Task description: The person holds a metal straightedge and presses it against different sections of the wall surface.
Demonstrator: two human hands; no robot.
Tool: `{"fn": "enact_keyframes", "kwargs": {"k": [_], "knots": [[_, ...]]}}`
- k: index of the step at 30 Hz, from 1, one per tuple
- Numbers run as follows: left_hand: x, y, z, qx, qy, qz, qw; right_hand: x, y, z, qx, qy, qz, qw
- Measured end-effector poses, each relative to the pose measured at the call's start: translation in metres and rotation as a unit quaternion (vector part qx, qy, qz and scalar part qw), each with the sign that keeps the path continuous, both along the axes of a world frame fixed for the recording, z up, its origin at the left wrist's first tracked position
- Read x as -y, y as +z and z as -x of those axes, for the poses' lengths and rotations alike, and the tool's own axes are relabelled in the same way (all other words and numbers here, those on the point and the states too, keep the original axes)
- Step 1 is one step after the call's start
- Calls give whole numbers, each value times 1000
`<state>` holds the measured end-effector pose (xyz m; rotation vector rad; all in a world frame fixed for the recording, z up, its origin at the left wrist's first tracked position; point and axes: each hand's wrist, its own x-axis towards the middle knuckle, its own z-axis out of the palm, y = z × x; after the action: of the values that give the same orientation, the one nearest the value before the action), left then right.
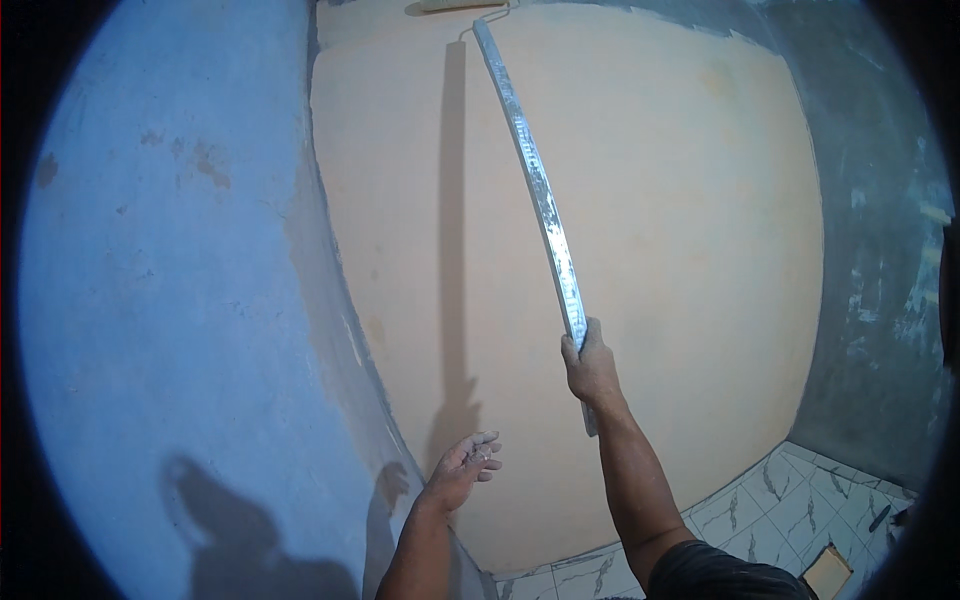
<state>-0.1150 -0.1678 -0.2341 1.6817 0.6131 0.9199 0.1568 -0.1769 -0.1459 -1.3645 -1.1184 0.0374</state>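
Note:
My right hand [593, 372] is wrapped around the lower part of a long, flat-sided pole [540, 190], its pale surface smeared and patchy. The pole leans up and to the left to a paint roller [458, 4], whose wire frame shows at the top. The roller's upper part is cut off by the picture's edge. Behind it stands a peach-coloured wall [690, 240], with the pole's shadow falling on it. Lower left, my left hand [465, 468] is dusty and holds nothing, its fingers loosely bent and apart.
A blue wall [180, 300] with scuffed patches meets the peach wall on the left. To the right is a grey wall [860, 230] with whitish smears. Below lies a floor of white veined tiles [735, 510], with a tan flat piece [828, 573] and a dark slim object [879, 518].

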Motion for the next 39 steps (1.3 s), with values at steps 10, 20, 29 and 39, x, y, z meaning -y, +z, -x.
{"fn": "enact_keyframes", "kwargs": {"k": [10, 20, 29, 39], "knots": [[5, 0, 2, 11, 11, 11, 1000, -45, 175, -39, 44, -28, -84, 995], [29, 9, 4, 37, 28, 12, 999, 11, 308, -92, 74, -15, -71, 995], [23, 3, 4, 23, 25, 24, 999, 18, 232, -117, 87, -32, -42, 995], [8, 1, -21, -14, -51, 14, 999, -16, 31, -51, 77, -63, -73, 992]]}}
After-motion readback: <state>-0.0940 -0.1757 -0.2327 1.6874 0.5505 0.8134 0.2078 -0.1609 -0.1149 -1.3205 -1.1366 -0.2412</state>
